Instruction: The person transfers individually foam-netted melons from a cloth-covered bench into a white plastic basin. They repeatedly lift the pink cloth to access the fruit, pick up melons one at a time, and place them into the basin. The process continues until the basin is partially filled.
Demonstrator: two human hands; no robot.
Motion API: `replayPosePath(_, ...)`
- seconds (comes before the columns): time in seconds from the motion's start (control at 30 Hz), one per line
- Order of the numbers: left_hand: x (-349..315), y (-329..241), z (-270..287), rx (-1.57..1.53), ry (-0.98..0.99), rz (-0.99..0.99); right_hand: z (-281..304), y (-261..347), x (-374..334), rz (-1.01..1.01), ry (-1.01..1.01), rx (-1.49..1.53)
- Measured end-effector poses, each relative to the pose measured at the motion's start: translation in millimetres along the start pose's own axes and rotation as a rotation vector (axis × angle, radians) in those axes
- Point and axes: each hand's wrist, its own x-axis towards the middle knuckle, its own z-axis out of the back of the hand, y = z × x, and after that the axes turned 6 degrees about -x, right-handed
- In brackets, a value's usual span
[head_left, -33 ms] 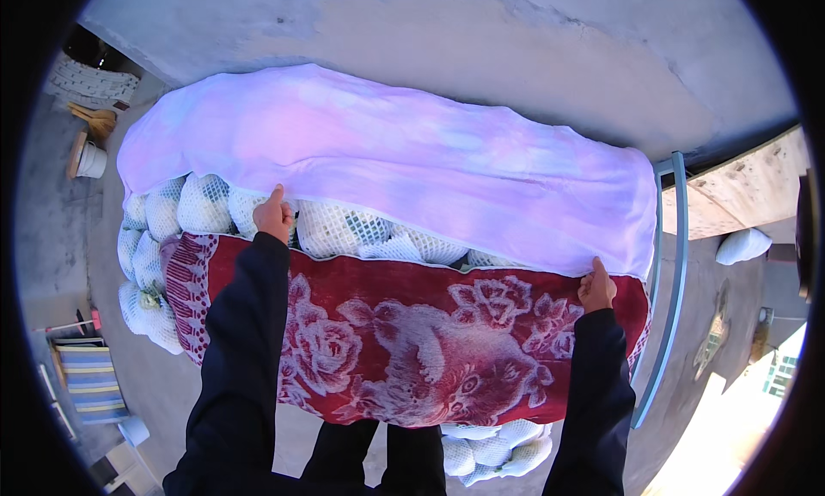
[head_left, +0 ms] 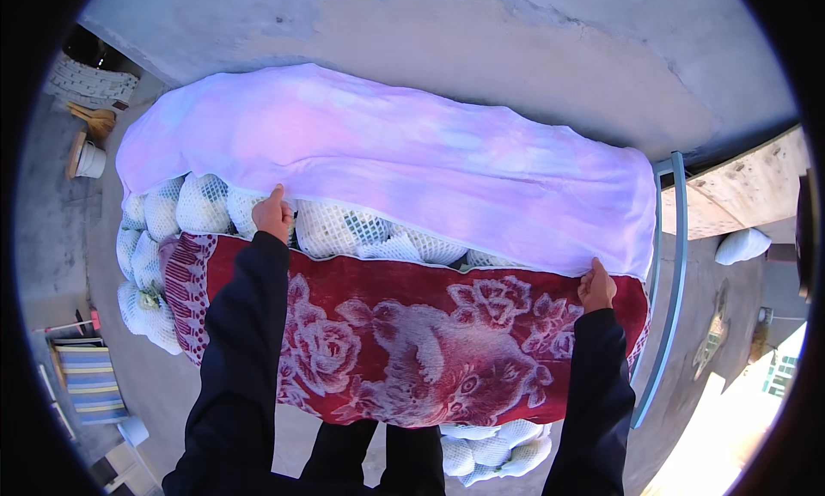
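Note:
A pale lavender blanket (head_left: 387, 144) covers the far part of a long heap of rounded bundles in white foam netting (head_left: 335, 228). Green shows through some of the nets, but I cannot tell what is inside. My left hand (head_left: 273, 213) is closed on the lavender blanket's near edge, left of the middle. Farther right, my right hand (head_left: 596, 287) pinches the same edge near its right corner, just above the red blanket. That dark red blanket (head_left: 412, 341), patterned with pale roses and a furry animal, lies over the near side. A strip of netted bundles shows between the two blankets.
A blue-grey metal frame (head_left: 679, 281) stands at the heap's right end. Behind rises a grey wall (head_left: 516, 41). More netted bundles (head_left: 494, 451) show below the red blanket. At the left are a white bucket (head_left: 91, 160), a broom (head_left: 99, 121) and a striped cloth (head_left: 88, 380).

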Motion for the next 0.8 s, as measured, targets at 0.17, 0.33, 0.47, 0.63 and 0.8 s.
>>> replayPosePath(0.17,7,4,-5,0.080,0.093,-0.038,8,-1,-3,0.085,0.021,0.047)
replayPosePath(0.33,-19,-19,0,-0.088,0.235,-0.123,20,33,-40,0.215,0.089,0.249)
replayPosePath(0.47,-51,-97,-17,-0.258,0.463,-0.218,51,107,-33,0.402,0.295,0.360)
replayPosePath(0.63,-56,-218,-60,-0.375,0.683,-0.367,59,237,-28,0.543,0.341,0.341)
replayPosePath(0.8,-86,-274,-91,-0.375,0.692,-0.474,67,315,-35,0.622,0.331,0.198)
